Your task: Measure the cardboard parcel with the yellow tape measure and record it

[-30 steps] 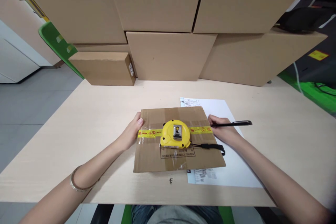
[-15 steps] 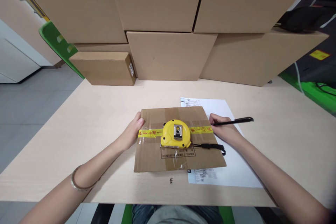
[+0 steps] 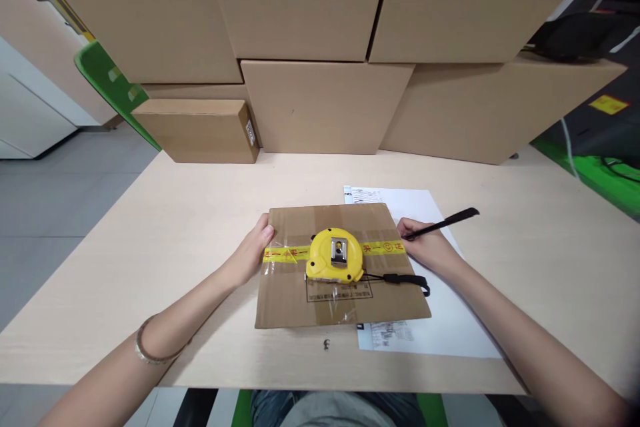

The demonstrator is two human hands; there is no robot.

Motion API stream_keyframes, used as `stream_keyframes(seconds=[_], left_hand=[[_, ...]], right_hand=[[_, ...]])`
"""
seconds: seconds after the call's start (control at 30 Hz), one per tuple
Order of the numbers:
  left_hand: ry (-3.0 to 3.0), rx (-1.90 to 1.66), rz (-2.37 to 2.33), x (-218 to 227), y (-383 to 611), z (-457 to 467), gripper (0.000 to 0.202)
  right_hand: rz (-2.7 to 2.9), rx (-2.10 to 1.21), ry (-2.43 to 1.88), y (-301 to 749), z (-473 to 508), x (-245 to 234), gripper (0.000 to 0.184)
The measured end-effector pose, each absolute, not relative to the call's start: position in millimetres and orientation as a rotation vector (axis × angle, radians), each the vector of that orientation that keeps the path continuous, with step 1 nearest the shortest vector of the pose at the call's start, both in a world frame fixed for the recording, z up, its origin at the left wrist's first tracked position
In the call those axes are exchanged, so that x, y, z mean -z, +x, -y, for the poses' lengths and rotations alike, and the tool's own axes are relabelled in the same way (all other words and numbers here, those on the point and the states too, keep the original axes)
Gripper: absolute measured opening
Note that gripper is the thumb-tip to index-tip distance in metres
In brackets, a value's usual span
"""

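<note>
A flat cardboard box (image 3: 300, 293) with a strip of yellow tape lies in the middle of the table. On top of it sits a yellow tape measure (image 3: 335, 255) with a black wrist strap (image 3: 405, 279) trailing to the right. My left hand (image 3: 250, 252) rests against the box's left edge, thumb on top. My right hand (image 3: 425, 247) is at the box's right edge and holds a black pen (image 3: 443, 222), its free end pointing up and to the right. A white printed sheet (image 3: 440, 320) lies under the box and my right hand.
Large cardboard boxes (image 3: 320, 103) are stacked along the table's far edge, with a smaller box (image 3: 197, 130) at the back left. A green chair back (image 3: 110, 83) shows at the left. A tiny metal piece (image 3: 326, 345) lies near the table's front edge (image 3: 100, 373).
The pen in my right hand has tilted, its free end rising. The box, tape measure and left hand have stayed put.
</note>
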State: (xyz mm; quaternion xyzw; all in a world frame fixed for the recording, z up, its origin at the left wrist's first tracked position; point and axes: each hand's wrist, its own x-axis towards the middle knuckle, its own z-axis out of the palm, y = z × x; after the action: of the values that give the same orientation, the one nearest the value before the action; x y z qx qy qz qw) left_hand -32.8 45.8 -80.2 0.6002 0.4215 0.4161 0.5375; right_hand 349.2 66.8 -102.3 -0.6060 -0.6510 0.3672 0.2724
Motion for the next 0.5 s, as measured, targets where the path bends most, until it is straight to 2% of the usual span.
stream_keyframes(seconds=[0.5], left_hand=[[1.480,-0.959,-0.999,79.4,-32.9,-47.4,0.051]], right_hand=[[1.754,-1.004,-1.611,346.6,-65.2,98.7,0.026]])
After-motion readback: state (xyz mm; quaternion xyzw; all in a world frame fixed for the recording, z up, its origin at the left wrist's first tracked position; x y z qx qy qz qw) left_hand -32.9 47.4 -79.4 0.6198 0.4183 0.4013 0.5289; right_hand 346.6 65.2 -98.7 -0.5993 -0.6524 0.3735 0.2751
